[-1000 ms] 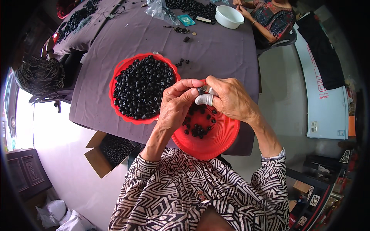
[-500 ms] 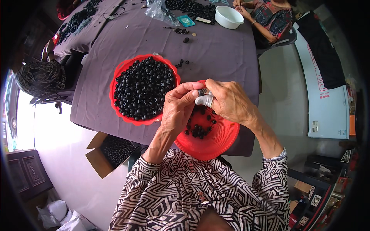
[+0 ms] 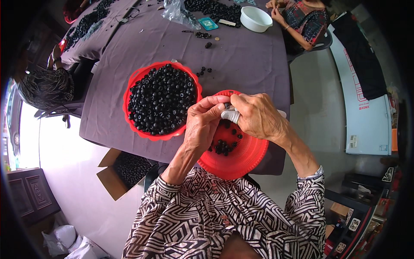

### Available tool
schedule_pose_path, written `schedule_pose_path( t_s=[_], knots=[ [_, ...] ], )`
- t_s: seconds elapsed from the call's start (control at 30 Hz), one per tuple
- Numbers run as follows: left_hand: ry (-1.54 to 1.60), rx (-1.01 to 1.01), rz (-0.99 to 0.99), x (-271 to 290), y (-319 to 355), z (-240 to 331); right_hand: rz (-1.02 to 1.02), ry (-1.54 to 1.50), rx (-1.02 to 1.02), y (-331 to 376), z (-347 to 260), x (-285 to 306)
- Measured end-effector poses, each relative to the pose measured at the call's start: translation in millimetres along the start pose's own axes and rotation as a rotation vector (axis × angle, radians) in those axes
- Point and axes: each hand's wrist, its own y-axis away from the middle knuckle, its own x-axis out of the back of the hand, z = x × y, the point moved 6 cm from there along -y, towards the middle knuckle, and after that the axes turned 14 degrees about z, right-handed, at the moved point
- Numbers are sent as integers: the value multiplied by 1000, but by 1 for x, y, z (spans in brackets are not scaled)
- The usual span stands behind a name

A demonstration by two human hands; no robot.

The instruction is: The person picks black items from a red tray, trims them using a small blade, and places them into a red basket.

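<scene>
My left hand (image 3: 202,121) and my right hand (image 3: 261,116) meet above a red slotted basket (image 3: 248,157). Thumb and fingers of the left are pinched on a small black piece (image 3: 227,105), mostly hidden. My right fingers are curled tightly against it, with white tape (image 3: 231,115) wrapped round the thumb; whether they grip a tool is hidden. A pale tip (image 3: 282,113) shows behind the right hand. Several black bead-like pieces (image 3: 223,147) lie in the basket below. Left of my hands stands a red scallop-edged basin (image 3: 128,108) heaped with black round pieces (image 3: 161,99), some showing pale rings.
Loose black pieces (image 3: 203,71) lie on the purple tablecloth (image 3: 246,64). Farther back are a white bowl (image 3: 256,19), a clear plastic bag (image 3: 179,13) and glasses (image 3: 128,16). Co-workers sit far right and left. An open cardboard box (image 3: 110,179) of black pieces stands on the floor.
Both hands have shifted slightly right, still pressed together. The right hand has turned a little over the piece, and a pale tip now shows behind it.
</scene>
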Motion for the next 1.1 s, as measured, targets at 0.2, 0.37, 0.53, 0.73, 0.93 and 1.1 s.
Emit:
schedule_pose_path(
  t_s=[0.2,0.37,0.53,0.73,0.93,1.1],
  knots=[
    [177,95,-46,-5,-2,-7,99,-149,-39,2,1,9],
    [147,85,2,0,-6,-12,291,-204,31,1,-5,14],
    [28,65,106,8,-3,-22,204,-68,102,15,-6,-6],
    [-372,0,141,16,13,-11,115,-83,31,31,4,-17],
    [-1760,-1069,267,63,11,65,-163,-208,-133,55,16,-43],
    [-1970,-986,205,76,5,70,-239,-201,-211,46,13,-46]
  ],
)
